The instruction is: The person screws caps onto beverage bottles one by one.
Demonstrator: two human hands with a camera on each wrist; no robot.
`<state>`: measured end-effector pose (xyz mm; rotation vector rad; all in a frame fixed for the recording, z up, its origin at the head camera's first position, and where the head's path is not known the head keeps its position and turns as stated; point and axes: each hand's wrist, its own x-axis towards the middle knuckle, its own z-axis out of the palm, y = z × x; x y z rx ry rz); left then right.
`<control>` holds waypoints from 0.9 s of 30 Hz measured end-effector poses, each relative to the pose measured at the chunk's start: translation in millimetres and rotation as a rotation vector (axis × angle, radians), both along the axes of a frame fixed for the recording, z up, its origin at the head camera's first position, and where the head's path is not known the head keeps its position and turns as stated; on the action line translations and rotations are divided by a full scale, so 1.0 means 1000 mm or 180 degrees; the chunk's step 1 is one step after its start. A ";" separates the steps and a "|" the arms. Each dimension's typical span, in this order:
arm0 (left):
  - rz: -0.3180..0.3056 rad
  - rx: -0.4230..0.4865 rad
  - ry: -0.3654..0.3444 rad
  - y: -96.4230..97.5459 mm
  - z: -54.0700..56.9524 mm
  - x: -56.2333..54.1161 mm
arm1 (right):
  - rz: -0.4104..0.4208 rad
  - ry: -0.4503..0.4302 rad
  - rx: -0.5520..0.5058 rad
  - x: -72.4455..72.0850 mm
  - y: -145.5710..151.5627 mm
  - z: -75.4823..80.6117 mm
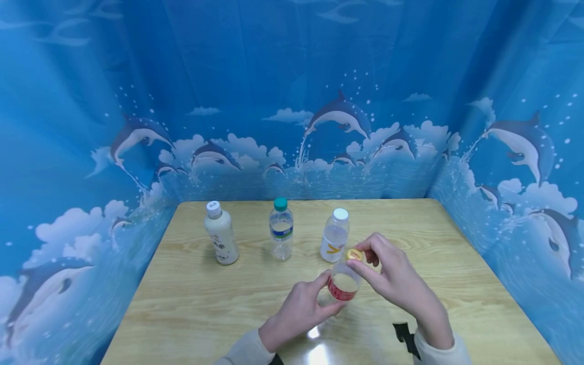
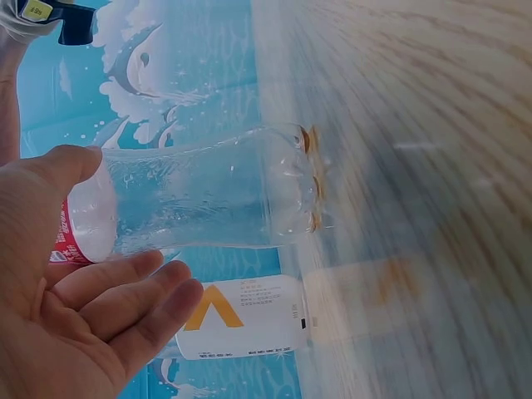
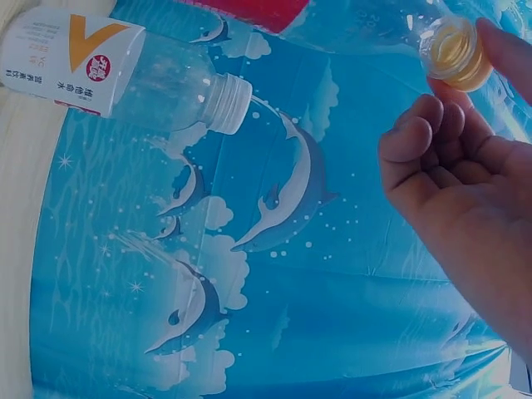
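A clear plastic bottle (image 1: pixel 343 285) with a red label stands near the middle of the table. My left hand (image 1: pixel 301 308) holds it by the label, thumb on one side and fingers on the other. In the left wrist view the lower part of the bottle (image 2: pixel 199 195) is see-through, with its base down at the tabletop. At its mouth, my right hand (image 1: pixel 396 271) pinches a yellow cap (image 1: pixel 354 255) between thumb and index finger. The other right fingers curl toward the palm. The right wrist view shows the cap (image 3: pixel 470 66) right at the bottle neck.
Just behind stands a white-capped bottle (image 1: pixel 335 238) with an orange V on its label. Farther left are a clear bottle (image 1: pixel 281 234) with a green cap and a cream bottle (image 1: pixel 221 236) with a white cap. A blue dolphin curtain (image 1: pixel 255 101) surrounds the wooden table (image 1: pixel 191 304).
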<state>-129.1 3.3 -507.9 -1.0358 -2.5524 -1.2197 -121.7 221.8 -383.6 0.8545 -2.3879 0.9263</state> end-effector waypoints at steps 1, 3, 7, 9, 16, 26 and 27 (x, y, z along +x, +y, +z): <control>-0.0006 0.0006 -0.0006 0.000 0.000 0.000 | -0.0019 -0.0012 0.0004 0.000 0.000 0.000; -0.0013 0.0015 -0.0020 0.001 0.000 0.000 | -0.0058 -0.0016 0.0004 0.000 -0.001 0.000; -0.0026 0.0030 -0.0053 0.001 0.000 0.001 | -0.0123 -0.0023 -0.0031 0.000 -0.002 -0.003; -0.0024 0.0041 -0.0076 0.001 -0.001 0.001 | -0.0161 -0.0004 -0.0062 0.000 -0.003 -0.005; -0.0018 0.0066 -0.0128 0.001 -0.002 0.001 | -0.0398 0.0181 -0.0182 0.000 -0.011 -0.012; 0.0130 0.0048 0.0003 0.005 -0.002 0.001 | -0.1179 0.0729 -0.0458 0.003 -0.029 -0.023; 0.0128 0.0049 0.0022 0.005 -0.002 0.001 | -0.1199 0.0747 -0.0426 0.003 -0.029 -0.023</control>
